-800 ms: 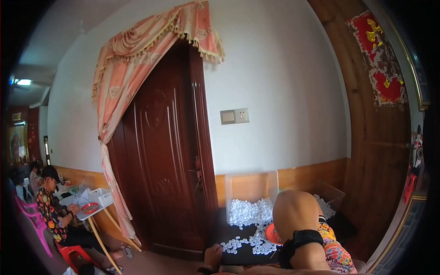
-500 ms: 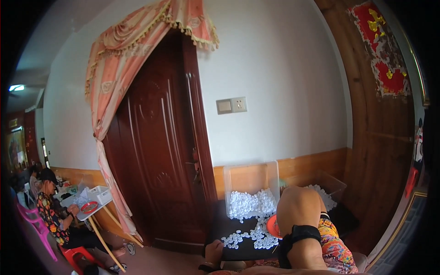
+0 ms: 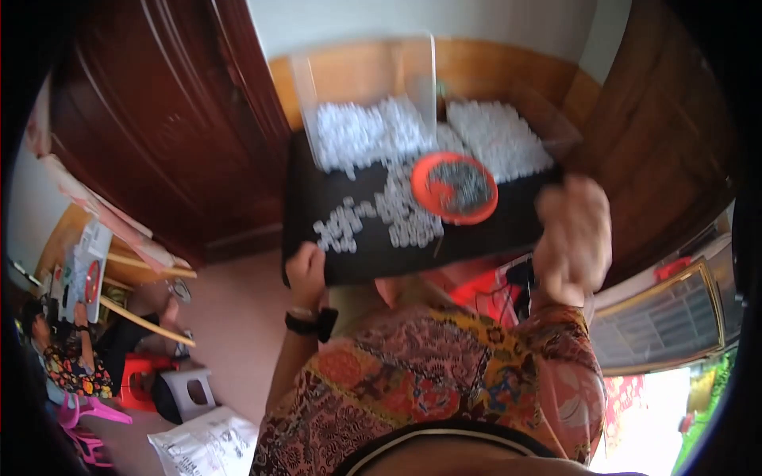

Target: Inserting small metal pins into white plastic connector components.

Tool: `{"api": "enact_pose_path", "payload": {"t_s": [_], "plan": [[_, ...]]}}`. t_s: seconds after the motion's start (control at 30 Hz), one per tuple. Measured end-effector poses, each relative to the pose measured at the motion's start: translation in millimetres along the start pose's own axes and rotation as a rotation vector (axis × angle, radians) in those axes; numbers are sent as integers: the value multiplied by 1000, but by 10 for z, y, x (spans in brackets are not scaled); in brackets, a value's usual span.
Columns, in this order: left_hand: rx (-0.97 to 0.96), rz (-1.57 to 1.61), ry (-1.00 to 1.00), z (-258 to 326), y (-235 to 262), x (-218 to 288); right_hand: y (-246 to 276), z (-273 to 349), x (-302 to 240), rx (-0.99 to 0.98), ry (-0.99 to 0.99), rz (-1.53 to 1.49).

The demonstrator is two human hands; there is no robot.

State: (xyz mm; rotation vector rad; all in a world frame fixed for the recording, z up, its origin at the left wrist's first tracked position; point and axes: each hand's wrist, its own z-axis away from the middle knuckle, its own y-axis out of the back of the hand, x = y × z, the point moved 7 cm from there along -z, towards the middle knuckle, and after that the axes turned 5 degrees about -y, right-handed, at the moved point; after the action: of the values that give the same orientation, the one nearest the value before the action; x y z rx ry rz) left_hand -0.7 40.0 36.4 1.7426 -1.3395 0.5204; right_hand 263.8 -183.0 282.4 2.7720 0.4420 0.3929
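Observation:
A black board [image 3: 476,230] lies across my lap in the head view. Small white plastic pieces [image 3: 397,214] are scattered over it. A round orange dish [image 3: 454,187] holding tiny dark metal bits sits on it, right of the middle. My left hand [image 3: 305,271], with a black watch on the wrist, grips the board's near left edge. My right hand [image 3: 573,238] is blurred at the board's right edge, and its hold is unclear. Behind the board stand a clear plastic bin [image 3: 361,95] and a cardboard box [image 3: 508,135], both with white pieces inside.
A dark wooden door [image 3: 159,143] rises at the left. Another person [image 3: 71,357] sits at a small table at lower left, beside a red stool [image 3: 135,381] and a grey stool [image 3: 186,393]. A white bag [image 3: 206,440] lies on the floor. A metal window grille [image 3: 667,317] is at the right.
The view has swung down from the door and wall onto my lap. The black board and both hands now fill the middle of the picture.

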Motion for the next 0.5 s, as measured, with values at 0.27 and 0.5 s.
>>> {"api": "enact_pose_path", "payload": {"t_s": [0.27, 0.5], "plan": [[14, 181, 98, -25, 16, -13, -1427, 672, 696, -438, -441, -279], [-1, 192, 166, 40, 56, -41, -2537, 644, 557, -815, -306, -393]]}}
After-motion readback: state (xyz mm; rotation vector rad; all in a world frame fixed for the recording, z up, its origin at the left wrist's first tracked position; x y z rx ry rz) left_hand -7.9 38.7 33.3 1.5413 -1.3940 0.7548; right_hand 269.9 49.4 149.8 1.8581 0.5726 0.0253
